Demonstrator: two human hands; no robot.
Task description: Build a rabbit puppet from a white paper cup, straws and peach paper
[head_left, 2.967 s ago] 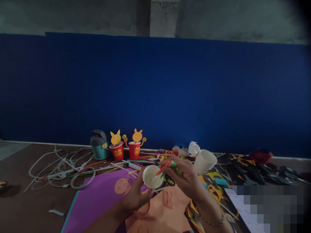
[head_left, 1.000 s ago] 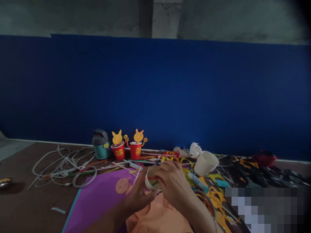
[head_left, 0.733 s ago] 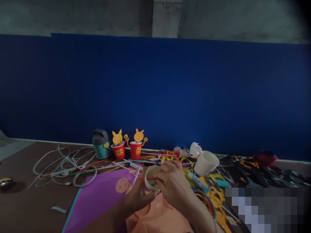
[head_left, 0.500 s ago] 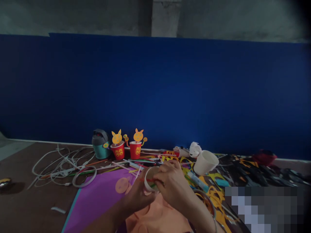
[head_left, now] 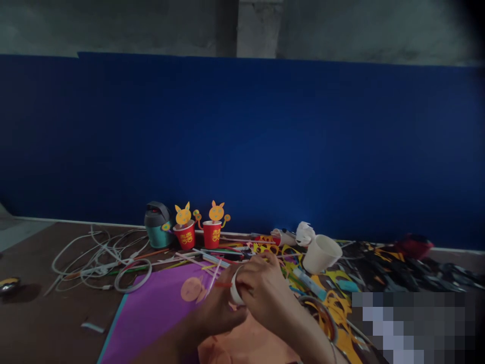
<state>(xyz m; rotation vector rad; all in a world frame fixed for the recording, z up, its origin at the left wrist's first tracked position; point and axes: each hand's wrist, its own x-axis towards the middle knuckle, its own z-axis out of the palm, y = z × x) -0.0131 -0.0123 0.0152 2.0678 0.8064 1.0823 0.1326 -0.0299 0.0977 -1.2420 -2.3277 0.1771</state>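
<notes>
My left hand (head_left: 222, 306) is wrapped round the side of a white-rimmed paper cup (head_left: 236, 289). Over the cup's mouth, the fingers of my right hand (head_left: 261, 283) bend inward and hide most of the opening; what their tips grip inside is hidden. A red strip (head_left: 223, 284) sticks out from the cup toward the left. Below the hands lies orange paper (head_left: 257, 336), and to their left an orange round cutout (head_left: 191, 289) rests on a purple sheet (head_left: 155, 303).
Two red cups (head_left: 212, 234) with orange cat faces stand at the back beside a teal container (head_left: 157, 230). White cables (head_left: 91, 260) lie left. A white cup (head_left: 322, 254), yellow paper scraps (head_left: 337, 308) and a tape roll (head_left: 322, 316) lie right.
The cup in my left hand has turned, and less of its opening shows. My right hand has shifted slightly left over it. The red strip now points out to the left.
</notes>
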